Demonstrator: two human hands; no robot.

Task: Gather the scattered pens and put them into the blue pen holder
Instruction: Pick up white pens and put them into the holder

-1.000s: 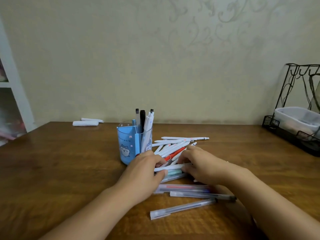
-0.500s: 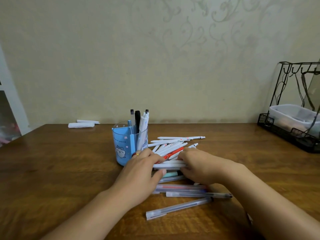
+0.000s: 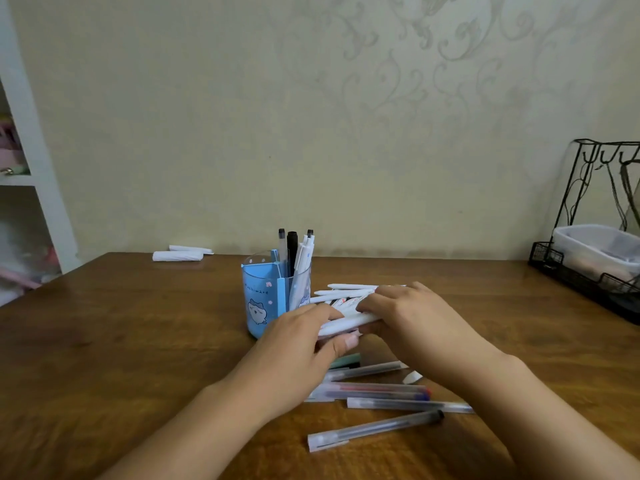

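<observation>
The blue pen holder (image 3: 264,299) stands mid-table with several pens upright in its clear right section. Just right of it, my left hand (image 3: 298,344) and my right hand (image 3: 412,320) together grip a small bundle of white pens (image 3: 346,323), lifted a little off the table. More white pens (image 3: 343,292) lie behind the hands. Several clear-barrelled pens (image 3: 374,389) lie on the wood in front, one (image 3: 374,429) nearest me. A mint-coloured pen (image 3: 348,360) shows under my left hand.
A wooden table (image 3: 138,341) runs to the wall. Two white rolled items (image 3: 178,255) lie at the back left. A black wire rack (image 3: 588,271) with a plastic tub stands at the right edge. A white shelf (image 3: 31,174) is at the left.
Both hands have closed around the white pens and raised the bundle slightly off the table, beside the holder. The head view has shifted a little.
</observation>
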